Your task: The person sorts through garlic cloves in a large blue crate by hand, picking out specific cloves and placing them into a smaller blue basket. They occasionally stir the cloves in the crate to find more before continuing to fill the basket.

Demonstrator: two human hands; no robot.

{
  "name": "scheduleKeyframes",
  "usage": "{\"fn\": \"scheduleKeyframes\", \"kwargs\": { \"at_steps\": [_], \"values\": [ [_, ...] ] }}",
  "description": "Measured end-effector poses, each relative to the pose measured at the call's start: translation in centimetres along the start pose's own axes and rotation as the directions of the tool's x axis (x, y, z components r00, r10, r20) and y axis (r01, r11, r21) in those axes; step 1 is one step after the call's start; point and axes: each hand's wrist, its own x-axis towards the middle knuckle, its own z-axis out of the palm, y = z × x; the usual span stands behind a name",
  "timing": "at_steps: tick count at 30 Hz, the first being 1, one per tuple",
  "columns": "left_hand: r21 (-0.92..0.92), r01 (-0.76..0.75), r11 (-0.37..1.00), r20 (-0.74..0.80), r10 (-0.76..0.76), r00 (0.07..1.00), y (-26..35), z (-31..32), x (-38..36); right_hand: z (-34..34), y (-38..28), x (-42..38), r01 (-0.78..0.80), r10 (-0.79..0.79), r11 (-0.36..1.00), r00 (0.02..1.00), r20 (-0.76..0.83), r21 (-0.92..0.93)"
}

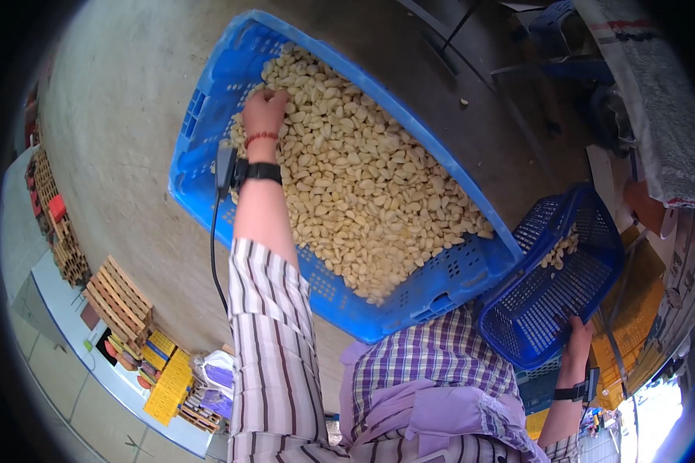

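Note:
A large blue plastic crate [208,116] is heaped with peeled garlic cloves [363,185]. My left hand [264,114], with a red bracelet and a black wristband, reaches into the far end of the pile. Its fingers are curled down into the cloves. My right hand [576,339] grips the rim of a small blue mesh basket [548,301], which is tilted beside the crate's near right corner. A few cloves [560,251] lie inside the basket. My striped sleeve and a purple checked cloth cover the lower part of the view.
Bare concrete floor [123,154] surrounds the crate. Wooden pallets [120,297] and yellow crates [166,378] stand at the left. More yellow crates [633,309] and a woven sack [664,100] are at the right, and metal frame legs [455,38] at the top.

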Motion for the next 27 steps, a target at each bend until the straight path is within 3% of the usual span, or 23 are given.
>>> {"fn": "scheduleKeyframes", "kwargs": {
  "at_steps": [1,3,5,6,7,8,9,10,12,13,14,16,18,20,22,23,25,26,27],
  "values": [
    [-0.388,-0.027,0.921,-0.017,0.022,1.000,0.7,-0.4,-0.6,0.1,-0.1,-0.1,0.002,-0.002,1.000,1.000,-0.014,-0.016],
    [-0.751,0.193,0.632,0.224,-0.032,0.974,4.5,-1.4,-5.9,0.6,-0.6,-0.5,0.004,-0.005,1.000,1.000,-0.015,-0.020],
    [-0.881,0.161,0.444,0.270,0.194,0.943,9.5,-1.8,-12.7,0.6,-0.6,-0.5,0.005,-0.006,0.999,1.000,-0.014,-0.033],
    [-0.877,0.170,0.450,0.338,0.325,0.883,11.4,-2.0,-15.9,0.5,-0.5,-0.3,-0.009,0.009,1.000,1.000,-0.001,-0.025],
    [-0.936,0.099,0.339,0.260,0.472,0.842,13.0,-0.6,-19.2,0.4,-0.4,-0.2,-0.023,0.023,1.000,1.000,0.013,-0.019],
    [-0.884,0.028,0.467,0.322,0.564,0.761,15.0,-0.7,-22.1,0.5,-0.4,-0.3,-0.023,0.024,0.999,1.000,0.018,-0.026],
    [-0.909,0.018,0.416,0.306,0.639,0.706,17.0,-0.7,-25.0,0.5,-0.6,-0.3,-0.028,0.028,0.999,1.000,0.004,-0.026],
    [-0.932,0.146,0.330,0.341,0.673,0.656,18.7,0.0,-27.7,0.6,-0.7,-0.4,-0.032,0.032,0.999,0.999,-0.010,-0.025],
    [-0.866,0.268,0.422,0.500,0.716,0.487,21.5,0.3,-31.4,0.3,-0.7,0.0,-0.011,0.012,1.000,1.000,0.025,-0.014],
    [-0.927,-0.021,0.374,0.291,0.753,0.590,22.3,1.0,-33.4,0.1,-0.5,0.1,0.007,-0.007,1.000,0.998,0.054,0.002],
    [-0.896,-0.313,0.316,0.058,0.781,0.622,23.1,0.7,-34.2,-0.1,-0.4,0.1,0.005,-0.005,1.000,0.999,0.054,-0.005],
    [-0.859,-0.349,0.373,0.110,0.803,0.586,22.4,-0.1,-34.6,-0.5,0.0,0.7,0.049,-0.048,0.999,0.998,0.043,-0.019],
    [-0.816,-0.370,0.444,-0.030,0.606,0.795,20.1,0.0,-33.9,-0.9,0.2,0.8,0.049,-0.047,0.998,0.998,0.041,-0.041],
    [-0.698,-0.290,0.655,0.008,0.411,0.911,15.4,2.4,-33.4,-1.0,0.3,0.9,0.050,-0.047,0.996,0.998,0.042,-0.076],
    [-0.804,0.089,0.588,0.325,0.308,0.894,10.0,6.4,-33.4,-0.1,-0.5,0.3,0.041,-0.039,0.998,0.999,0.030,-0.054],
    [-0.801,0.089,0.592,0.326,0.307,0.894,8.9,8.3,-33.6,0.3,-0.7,0.2,0.037,-0.036,0.998,0.999,0.035,-0.042],
    [-0.781,0.510,0.359,0.615,0.302,0.728,7.5,11.8,-34.4,0.2,-0.4,0.3,0.025,-0.024,0.999,0.999,0.036,-0.035],
    [-0.778,0.516,0.358,0.619,0.300,0.726,6.8,13.1,-34.3,-0.2,-0.1,0.6,0.032,-0.029,0.998,0.998,0.048,-0.058],
    [-0.798,0.182,0.574,0.499,0.460,0.735,6.4,14.2,-33.8,-0.4,0.0,0.8,0.043,-0.038,0.996,0.998,0.059,-0.081]
  ]
}}
